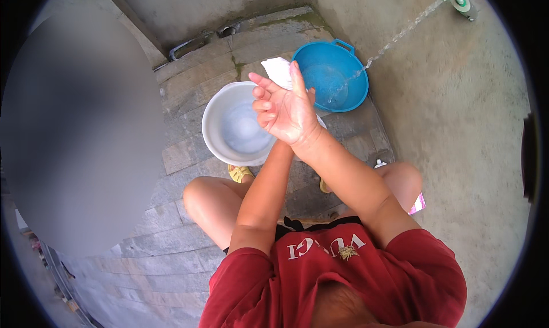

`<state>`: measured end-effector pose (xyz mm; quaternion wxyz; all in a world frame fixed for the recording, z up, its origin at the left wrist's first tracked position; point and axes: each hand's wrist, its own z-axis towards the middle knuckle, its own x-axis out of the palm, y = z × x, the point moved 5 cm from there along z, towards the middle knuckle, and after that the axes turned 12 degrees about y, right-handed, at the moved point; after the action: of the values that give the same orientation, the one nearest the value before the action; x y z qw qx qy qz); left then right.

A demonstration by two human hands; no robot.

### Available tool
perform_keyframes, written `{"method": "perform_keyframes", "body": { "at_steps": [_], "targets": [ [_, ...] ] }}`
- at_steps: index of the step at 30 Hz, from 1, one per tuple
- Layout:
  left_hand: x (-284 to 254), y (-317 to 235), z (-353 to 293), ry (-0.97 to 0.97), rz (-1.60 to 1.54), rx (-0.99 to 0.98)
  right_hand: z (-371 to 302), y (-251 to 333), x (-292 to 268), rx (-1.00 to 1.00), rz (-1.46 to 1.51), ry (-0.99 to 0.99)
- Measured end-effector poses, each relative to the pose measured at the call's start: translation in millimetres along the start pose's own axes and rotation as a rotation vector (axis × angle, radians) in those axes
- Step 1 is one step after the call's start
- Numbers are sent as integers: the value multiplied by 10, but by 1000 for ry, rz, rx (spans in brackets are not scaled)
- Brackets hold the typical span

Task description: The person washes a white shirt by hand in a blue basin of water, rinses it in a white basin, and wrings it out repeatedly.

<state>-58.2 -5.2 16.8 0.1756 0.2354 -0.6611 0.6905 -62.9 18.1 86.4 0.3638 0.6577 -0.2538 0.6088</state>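
My forearms cross over a white basin [215, 122] holding cloudy, whitish water. My right hand [284, 108] is palm up above its right side, fingers loosely curled and apart, with nothing lying on the palm. Behind that hand, my left hand is almost wholly hidden; a fingertip at the right edge may be its own. A piece of white cloth [277, 71] sticks out past my right thumb and fingers, and I cannot tell which hand has it. Beyond to the right stands a blue basin [359, 94] with water in it.
A wall tap [458, 2] at the upper right pours a stream into the blue basin. Concrete walls [446, 99] border the stone-tiled floor [191, 119]. A drain hole [227, 31] sits at the far wall. A yellow sandal [240, 172] is by the white basin; a pink-and-white packet [419, 204] lies beside my right knee.
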Motion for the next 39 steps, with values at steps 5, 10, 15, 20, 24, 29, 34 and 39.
{"method": "perform_keyframes", "body": {
  "at_steps": [5,10,15,20,24,29,34,39],
  "targets": [
    [136,-129,139,406,11,-278,-848,639,425,-219,-1514,39],
    [486,-307,-128,818,-228,-698,-1059,1388,569,-684,-3009,167],
    [869,-296,-513,1164,-435,-849,-759,1344,796,-751,-3018,749],
    [697,-356,-563,1194,45,-764,-884,1753,925,-639,-3081,651],
    [287,-423,-441,962,715,-612,-1024,1843,431,108,-2837,75],
    [328,-514,-175,858,1555,-141,-1401,1458,-225,552,-1943,-453],
    [262,-405,37,748,1697,0,-1435,733,-614,549,-897,-407],
    [229,-49,-40,627,1575,127,-1421,237,-672,397,-216,-276]
  ]
}}
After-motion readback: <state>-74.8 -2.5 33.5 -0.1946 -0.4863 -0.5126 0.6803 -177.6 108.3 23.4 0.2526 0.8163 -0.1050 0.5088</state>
